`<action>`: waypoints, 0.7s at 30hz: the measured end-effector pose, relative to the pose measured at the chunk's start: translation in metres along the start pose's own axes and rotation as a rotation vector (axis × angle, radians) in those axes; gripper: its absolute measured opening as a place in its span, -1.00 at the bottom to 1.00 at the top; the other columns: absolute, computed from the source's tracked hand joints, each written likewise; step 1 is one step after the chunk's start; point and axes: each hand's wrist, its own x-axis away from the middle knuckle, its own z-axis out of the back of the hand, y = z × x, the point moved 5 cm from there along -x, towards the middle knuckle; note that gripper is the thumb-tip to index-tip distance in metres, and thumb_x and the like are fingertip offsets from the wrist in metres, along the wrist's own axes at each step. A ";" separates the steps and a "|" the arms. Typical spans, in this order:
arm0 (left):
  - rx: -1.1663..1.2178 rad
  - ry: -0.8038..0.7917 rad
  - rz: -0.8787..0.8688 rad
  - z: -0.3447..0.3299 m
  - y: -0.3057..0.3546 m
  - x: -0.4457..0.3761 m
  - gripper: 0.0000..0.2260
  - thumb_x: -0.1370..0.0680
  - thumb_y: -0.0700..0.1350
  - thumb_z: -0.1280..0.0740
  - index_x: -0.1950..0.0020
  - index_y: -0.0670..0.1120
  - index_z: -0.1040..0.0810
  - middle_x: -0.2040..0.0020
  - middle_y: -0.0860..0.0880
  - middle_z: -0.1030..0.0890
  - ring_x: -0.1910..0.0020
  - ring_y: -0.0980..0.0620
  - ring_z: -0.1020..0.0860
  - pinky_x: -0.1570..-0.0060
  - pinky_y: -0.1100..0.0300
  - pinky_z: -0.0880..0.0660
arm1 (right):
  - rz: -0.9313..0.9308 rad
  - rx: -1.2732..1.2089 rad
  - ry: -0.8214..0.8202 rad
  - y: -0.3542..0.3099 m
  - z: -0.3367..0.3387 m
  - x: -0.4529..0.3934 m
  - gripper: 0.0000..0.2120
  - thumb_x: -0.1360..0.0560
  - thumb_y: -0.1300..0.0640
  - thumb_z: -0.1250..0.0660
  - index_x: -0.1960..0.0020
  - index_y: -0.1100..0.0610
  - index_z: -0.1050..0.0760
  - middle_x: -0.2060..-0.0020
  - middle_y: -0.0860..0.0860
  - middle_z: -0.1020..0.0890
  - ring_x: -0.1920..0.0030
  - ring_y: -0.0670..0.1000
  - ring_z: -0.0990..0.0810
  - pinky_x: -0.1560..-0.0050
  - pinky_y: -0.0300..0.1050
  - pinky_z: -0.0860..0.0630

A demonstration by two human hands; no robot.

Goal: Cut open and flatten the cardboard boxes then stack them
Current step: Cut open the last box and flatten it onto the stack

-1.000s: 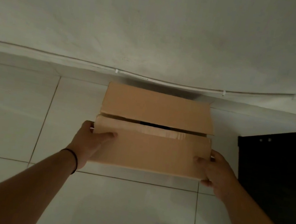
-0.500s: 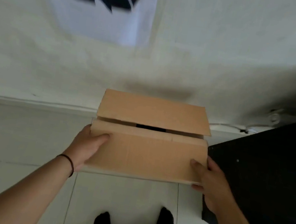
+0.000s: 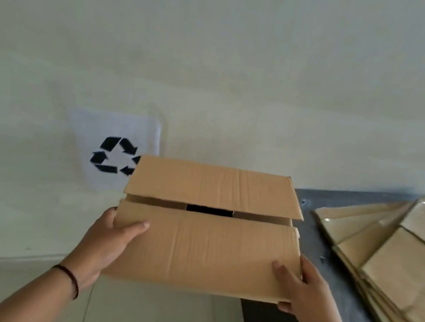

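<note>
A pale wall fills most of the frame, with tiled floor (image 3: 139, 316) at the bottom and a dark tabletop (image 3: 308, 201) along the right edge. At the centre of the frame we hold one cardboard box (image 3: 206, 246) in the air, clear of both floor and tabletop, its near right corner just over the tabletop's left edge. Its two top flaps lie almost shut, with a narrow dark slot between them, so we judge this box is not yet cut open or flattened.

Our left hand (image 3: 106, 247) grips the box's left end, thumb hooked over the near flap and the other fingers hidden underneath. Our right hand (image 3: 302, 289) clasps the near right corner, thumb pressed on top and fingers curled round the edge. Gripping opposite ends keeps the box level and steady, which probably suits carrying it to the tabletop to be worked on.

A thin dark band (image 3: 70, 277) circles the left wrist.

At the right of the frame a pile of flattened boxes (image 3: 394, 273) lies fanned on the tabletop, some with glossy tape; several sheets overlap, and we cannot count them exactly. They seem to be the finished stack this box should join.

On the wall at centre left hangs one white sheet with a black recycling symbol (image 3: 114, 155), partly hidden behind the box's far corner.
</note>
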 end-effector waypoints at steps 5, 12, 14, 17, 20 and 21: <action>-0.022 0.047 -0.147 -0.042 0.060 0.047 -0.68 -0.47 0.06 -0.41 -0.17 -0.01 -0.48 -0.03 0.01 -0.59 0.02 -0.04 -0.55 0.06 -0.01 -0.51 | 0.079 0.000 0.084 -0.010 0.074 0.027 -0.59 -0.49 -0.06 -0.36 -0.29 -0.02 -0.41 0.07 -0.06 -0.60 0.10 -0.01 -0.60 0.29 -0.11 -0.57; 0.043 0.044 -0.230 -0.167 0.112 0.134 -0.71 -0.49 0.03 -0.41 -0.17 -0.02 -0.53 -0.06 -0.05 -0.60 -0.02 -0.12 -0.55 -0.04 -0.08 -0.49 | 0.247 -0.058 0.094 0.013 0.242 0.048 -0.53 -0.38 -0.24 -0.39 -0.19 -0.03 -0.55 -0.05 -0.06 -0.63 -0.03 -0.04 -0.60 -0.09 -0.03 -0.54; 0.070 0.030 -0.214 -0.209 0.125 0.153 -0.71 -0.48 0.03 -0.42 -0.15 -0.03 -0.55 -0.07 -0.06 -0.61 -0.03 -0.13 -0.56 -0.07 -0.11 -0.50 | 0.245 -0.192 0.096 0.023 0.292 0.050 -0.46 -0.25 -0.37 -0.40 -0.17 -0.20 -0.54 -0.15 -0.10 -0.60 -0.10 -0.08 -0.59 -0.16 -0.03 -0.52; 0.084 -0.019 -0.199 -0.271 0.144 0.176 -0.66 -0.46 0.07 -0.42 -0.18 -0.03 -0.55 -0.10 -0.09 -0.61 -0.06 -0.17 -0.56 -0.13 -0.19 -0.48 | 0.258 -0.378 0.033 0.028 0.357 0.060 -0.62 -0.46 -0.14 -0.35 -0.27 -0.22 -0.44 -0.06 -0.23 -0.60 0.07 -0.25 -0.60 0.16 -0.30 -0.51; 0.104 -0.075 -0.215 -0.333 0.162 0.194 -0.68 -0.49 0.05 -0.40 -0.18 -0.05 -0.53 -0.10 -0.11 -0.58 -0.06 -0.18 -0.53 -0.09 -0.13 -0.46 | 0.252 -0.436 0.030 0.038 0.419 0.056 -0.59 -0.51 -0.05 -0.32 -0.34 -0.20 -0.39 -0.08 -0.21 -0.58 -0.04 -0.18 -0.53 0.14 -0.20 -0.44; 0.110 -0.088 -0.222 -0.351 0.167 0.198 -0.69 -0.50 0.04 -0.39 -0.18 -0.05 -0.52 -0.09 -0.11 -0.58 -0.05 -0.17 -0.53 -0.07 -0.11 -0.46 | 0.264 -0.447 0.043 0.040 0.436 0.053 -0.63 -0.51 -0.03 -0.32 -0.31 -0.21 -0.41 -0.07 -0.19 -0.59 -0.04 -0.15 -0.54 0.14 -0.20 -0.44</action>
